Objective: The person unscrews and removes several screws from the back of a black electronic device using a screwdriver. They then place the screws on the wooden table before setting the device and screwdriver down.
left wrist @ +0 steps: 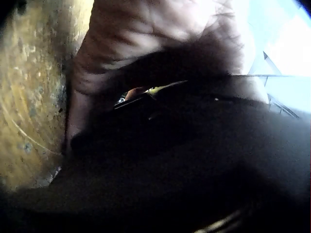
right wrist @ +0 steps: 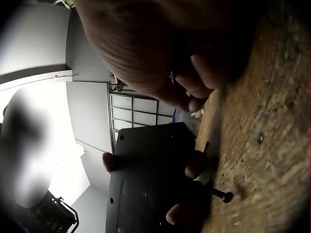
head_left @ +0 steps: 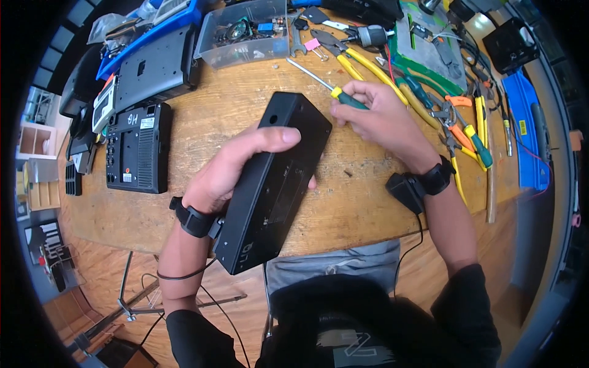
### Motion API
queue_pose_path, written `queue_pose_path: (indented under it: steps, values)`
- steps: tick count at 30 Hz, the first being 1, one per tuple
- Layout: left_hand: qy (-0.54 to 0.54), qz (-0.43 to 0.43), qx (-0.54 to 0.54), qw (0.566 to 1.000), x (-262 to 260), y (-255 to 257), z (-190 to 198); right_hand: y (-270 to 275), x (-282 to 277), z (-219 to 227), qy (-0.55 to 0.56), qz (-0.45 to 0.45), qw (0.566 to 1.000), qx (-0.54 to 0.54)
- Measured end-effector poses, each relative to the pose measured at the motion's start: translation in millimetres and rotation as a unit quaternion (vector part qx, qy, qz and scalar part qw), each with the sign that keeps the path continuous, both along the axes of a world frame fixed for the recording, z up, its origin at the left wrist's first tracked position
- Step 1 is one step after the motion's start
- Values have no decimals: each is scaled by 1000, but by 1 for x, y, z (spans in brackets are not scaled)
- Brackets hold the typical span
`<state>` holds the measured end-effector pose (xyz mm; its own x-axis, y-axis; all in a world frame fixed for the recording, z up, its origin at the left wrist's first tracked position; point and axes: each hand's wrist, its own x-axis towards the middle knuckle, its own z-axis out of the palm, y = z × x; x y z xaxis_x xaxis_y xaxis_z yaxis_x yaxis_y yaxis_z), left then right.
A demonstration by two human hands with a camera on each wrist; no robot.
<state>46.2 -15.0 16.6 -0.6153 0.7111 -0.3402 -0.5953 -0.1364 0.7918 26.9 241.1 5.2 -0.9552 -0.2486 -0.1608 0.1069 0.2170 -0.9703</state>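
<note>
A long black box (head_left: 279,178) stands tilted above the bench's front edge, gripped by the left hand (head_left: 230,161) with the thumb over its upper part and fingers behind it. Small holes and faint labels mark its face. To its right, the right hand (head_left: 381,118) holds a screwdriver (head_left: 351,100) by its green and yellow handle, shaft pointing up and left, away from the box. In the left wrist view the palm (left wrist: 146,34) lies against the dark box (left wrist: 160,155). The right wrist view shows curled fingers of the right hand (right wrist: 155,48) above the box (right wrist: 146,179).
Another black device (head_left: 138,147) lies at the left, near a dark panel (head_left: 150,67). A clear bin of parts (head_left: 245,58) stands at the back. Pliers, cutters and screwdrivers crowd the right side, beside a green box (head_left: 429,49) and a blue tray (head_left: 524,132).
</note>
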Motion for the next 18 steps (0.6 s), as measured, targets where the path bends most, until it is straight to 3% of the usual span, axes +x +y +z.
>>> queue_pose_path:
  steps: [4,7,8,11,12,13,15,17,18]
  values:
    - [-20,47,30,998,3,5,6,6,0,-9,31,4,999,37]
    - [-34,47,53,997,-3,2,-2,7,8,6,-20,5,999,37]
    - [-13,49,61,997,-4,1,-5,8,13,9,-43,-2,999,9]
    - [25,86,56,994,-5,-4,2,13,39,21,-57,-13,997,56]
    - [-5,120,39,992,-4,-9,7,13,49,25,-64,-11,995,73]
    - [48,114,72,990,-8,-13,7,12,58,30,-87,-13,992,92]
    - [24,117,156,980,-14,-26,11,14,75,18,-44,-14,994,99]
    - [119,98,169,974,-21,-37,13,8,86,10,-16,-25,992,124]
    - [117,116,163,973,-19,-38,12,5,90,7,-2,-30,990,135]
